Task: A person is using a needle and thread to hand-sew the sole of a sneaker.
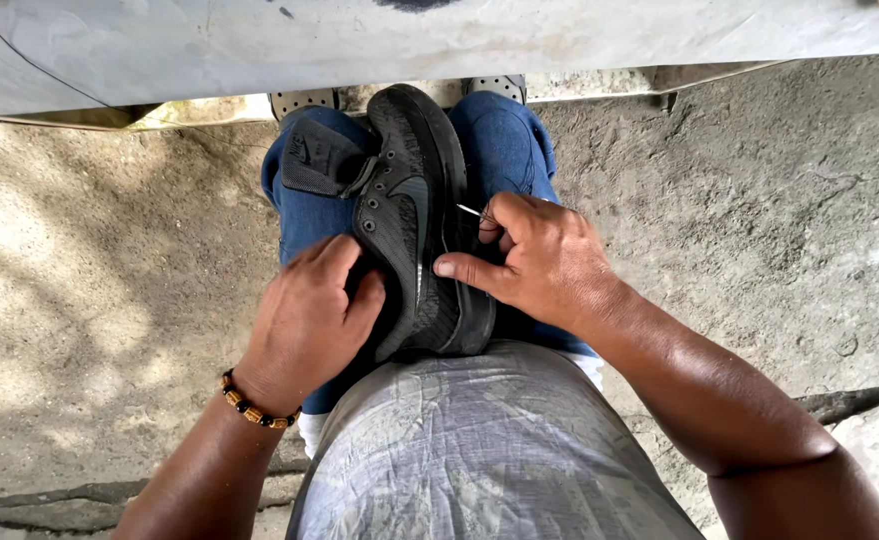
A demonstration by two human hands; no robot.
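Our left hand (309,310) is clamped on the black shoe (414,225) lying across our knees. Our right hand (539,260) pinches a needle (470,210) at the sole's edge.

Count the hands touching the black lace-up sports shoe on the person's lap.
2. The left hand grips the black lace-up sports shoe at its heel end; the right hand presses the sole edge and pinches a thin metal needle.

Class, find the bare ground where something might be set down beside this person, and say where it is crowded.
Bare concrete ground lies beside the left hand, and more beyond the right hand. The lap is crowded: black shoe, both hands.
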